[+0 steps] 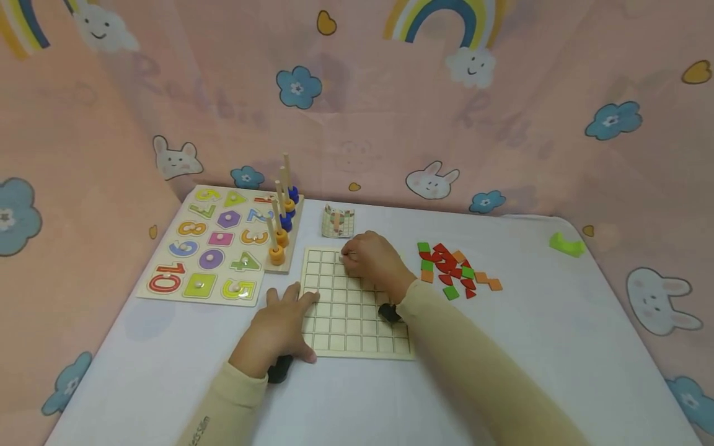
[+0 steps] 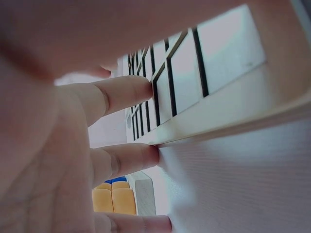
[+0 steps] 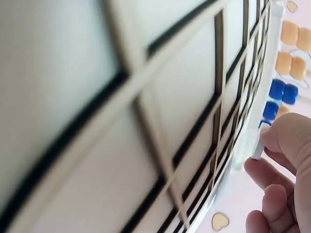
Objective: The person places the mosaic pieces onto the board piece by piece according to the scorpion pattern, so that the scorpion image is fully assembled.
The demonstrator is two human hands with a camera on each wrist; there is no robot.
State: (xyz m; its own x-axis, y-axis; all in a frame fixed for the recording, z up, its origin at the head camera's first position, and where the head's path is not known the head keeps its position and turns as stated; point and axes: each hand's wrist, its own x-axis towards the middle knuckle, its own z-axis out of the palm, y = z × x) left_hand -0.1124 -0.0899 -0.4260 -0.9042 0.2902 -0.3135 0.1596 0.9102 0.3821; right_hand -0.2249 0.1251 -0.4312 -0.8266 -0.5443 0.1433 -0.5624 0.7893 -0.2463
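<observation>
A pale wooden grid board (image 1: 334, 308) with square recesses lies flat on the white table. Along its left edge rests my left hand (image 1: 281, 328), fingers spread; in the left wrist view fingertips (image 2: 141, 90) touch the board's frame. Over the board's far edge, my right hand (image 1: 370, 260) pinches a small thin whitish tile (image 3: 259, 145) between thumb and index finger. A picture card (image 1: 338, 222) with a grid pattern stands just beyond the board. To the right lies a loose group of red pieces (image 1: 446, 265), with green tiles (image 1: 450, 293) and orange tiles (image 1: 495, 284) among them.
At the left is a number and shape puzzle board (image 1: 192, 248). Beside it stands a peg rack (image 1: 277, 267) with blue and orange beads on upright rods. A bright green block (image 1: 566, 244) sits at the far right. Printed pink cloth (image 1: 357, 124) hangs behind the table.
</observation>
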